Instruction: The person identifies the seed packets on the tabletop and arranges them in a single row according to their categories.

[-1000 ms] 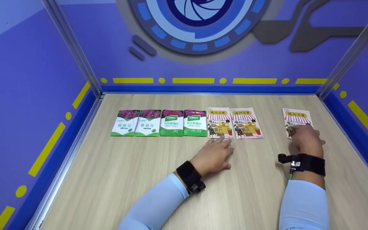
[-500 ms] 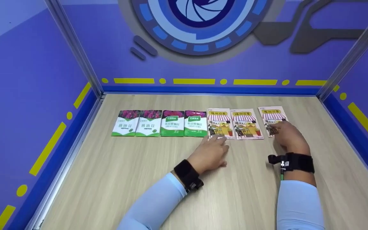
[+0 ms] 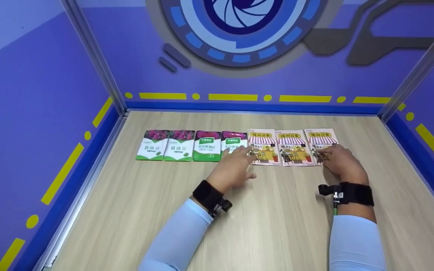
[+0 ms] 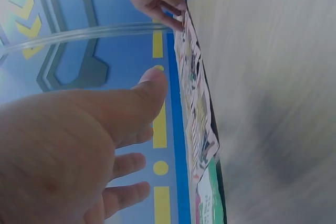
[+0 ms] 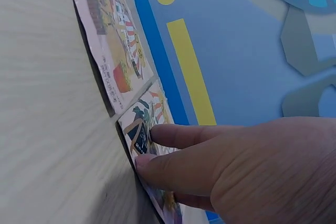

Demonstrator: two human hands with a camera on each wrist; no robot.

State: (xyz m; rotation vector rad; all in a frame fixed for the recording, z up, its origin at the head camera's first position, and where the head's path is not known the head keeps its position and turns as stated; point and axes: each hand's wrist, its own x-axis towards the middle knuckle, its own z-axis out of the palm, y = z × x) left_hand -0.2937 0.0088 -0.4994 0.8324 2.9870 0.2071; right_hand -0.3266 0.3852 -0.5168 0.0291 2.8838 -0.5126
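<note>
Seven-like rows aside, several seed packets lie flat side by side. At the right end, a pink packet with a striped awning [image 3: 319, 137] lies under the fingertips of my right hand [image 3: 343, 162]. In the right wrist view its thumb [image 5: 157, 169] and fingers press on the packet's face near the lower edge. Two matching pink packets, the middle one [image 3: 295, 148] and the left one [image 3: 264, 141], adjoin it. My left hand [image 3: 230, 169], fingers spread and holding nothing, hovers over the green impatiens packet [image 3: 234, 137] and the left pink packet's edge.
Left of these lie another green packet [image 3: 206, 148] and two white-and-green packets with purple flowers, the inner one [image 3: 179, 145] and the outer one [image 3: 151, 145]. Blue printed panels [image 3: 134, 75] enclose the wooden tabletop [image 3: 269, 233] at the back and sides.
My right hand has slid the end pink packet left until it lies against the row. My left hand has moved left and up, off the pink packets' lower edge toward the green packet.
</note>
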